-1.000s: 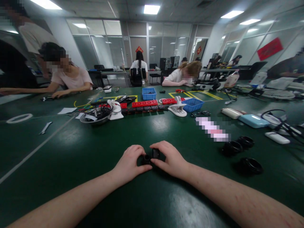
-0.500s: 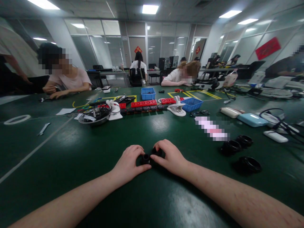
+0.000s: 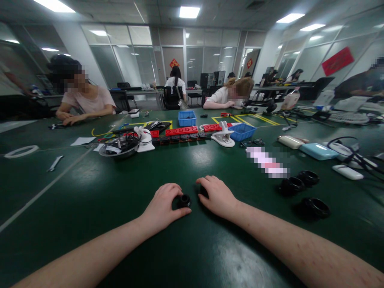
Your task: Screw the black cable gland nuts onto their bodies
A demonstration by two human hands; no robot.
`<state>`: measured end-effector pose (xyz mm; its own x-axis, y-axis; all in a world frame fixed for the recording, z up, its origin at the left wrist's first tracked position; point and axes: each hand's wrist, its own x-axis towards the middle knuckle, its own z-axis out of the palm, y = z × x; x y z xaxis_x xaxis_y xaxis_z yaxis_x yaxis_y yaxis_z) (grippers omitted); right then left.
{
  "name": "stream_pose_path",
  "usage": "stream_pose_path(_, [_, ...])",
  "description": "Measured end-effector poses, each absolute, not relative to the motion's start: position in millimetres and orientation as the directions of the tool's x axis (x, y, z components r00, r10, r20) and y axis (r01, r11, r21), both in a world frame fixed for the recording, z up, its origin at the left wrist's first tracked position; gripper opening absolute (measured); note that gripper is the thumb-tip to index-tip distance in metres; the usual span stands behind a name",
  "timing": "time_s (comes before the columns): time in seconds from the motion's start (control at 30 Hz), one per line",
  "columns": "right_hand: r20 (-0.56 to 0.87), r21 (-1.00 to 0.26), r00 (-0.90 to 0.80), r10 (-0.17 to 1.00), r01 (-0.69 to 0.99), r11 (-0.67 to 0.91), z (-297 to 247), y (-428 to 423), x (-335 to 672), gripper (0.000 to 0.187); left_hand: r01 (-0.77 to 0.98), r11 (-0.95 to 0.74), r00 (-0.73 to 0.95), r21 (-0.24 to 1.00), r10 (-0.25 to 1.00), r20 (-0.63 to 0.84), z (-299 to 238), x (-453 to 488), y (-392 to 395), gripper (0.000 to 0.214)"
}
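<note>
My left hand rests on the green table, its fingers and thumb curled round a small black ring-shaped part. My right hand lies just to the right of it, a small gap between the two hands. Its fingers are curled down over another small black piece, mostly hidden under the hand. Both forearms reach in from the bottom edge.
Three black rings lie at the right, with a blue case and white devices behind. Ahead stand red and black strips, blue bins, a white clamp and a bowl of cables. Other people sit at the far side.
My hands, joined over the black parts a second ago, have drawn slightly apart; the right hand now covers its piece. The person standing at far left has moved out.
</note>
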<state>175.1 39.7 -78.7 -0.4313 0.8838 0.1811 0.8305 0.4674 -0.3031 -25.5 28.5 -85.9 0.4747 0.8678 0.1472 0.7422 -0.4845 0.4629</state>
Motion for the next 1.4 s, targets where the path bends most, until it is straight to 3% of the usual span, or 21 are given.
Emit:
stream_pose_path(0.17, [0.155, -0.275, -0.462, 0.873, 0.829, 0.488, -78, 39, 175, 0.019, 0.745, -0.482, 0.473, 0.461, 0.869, 0.144, -85, -25, 29, 0.03])
stream_pose_path(0.57, [0.162, -0.278, -0.463, 0.871, 0.826, 0.491, -78, 39, 176, 0.02, 0.744, -0.484, 0.481, 0.461, 0.866, 0.133, -83, -24, 27, 0.031])
stream_pose_path(0.67, [0.163, -0.281, -0.46, 0.873, 0.826, 0.488, -78, 39, 175, 0.023, 0.754, -0.507, 0.501, 0.418, 0.855, 0.134, -85, -26, 28, 0.043])
stream_pose_path(0.73, [0.166, -0.292, -0.452, 0.876, 0.826, 0.481, -77, 39, 175, 0.026, 0.777, -0.523, 0.518, 0.351, 0.847, 0.115, -88, -30, 31, 0.062])
stream_pose_path(0.87, [0.223, -0.34, -0.44, 0.87, 0.801, 0.492, -73, 36, 174, 0.029, 0.81, -0.549, 0.563, 0.204, 0.827, -0.007, -95, -39, 38, 0.09])
stream_pose_path(1.1, [0.394, -0.368, -0.546, 0.739, 0.643, 0.671, -68, 28, 174, 0.032, 0.817, -0.566, 0.575, 0.109, 0.813, -0.093, -94, -40, 40, 0.096])
stream_pose_path(1.4, [0.4, -0.328, -0.614, 0.681, 0.598, 0.731, -69, 27, 171, 0.032, 0.817, -0.567, 0.576, 0.11, 0.813, -0.088, -93, -39, 39, 0.095])
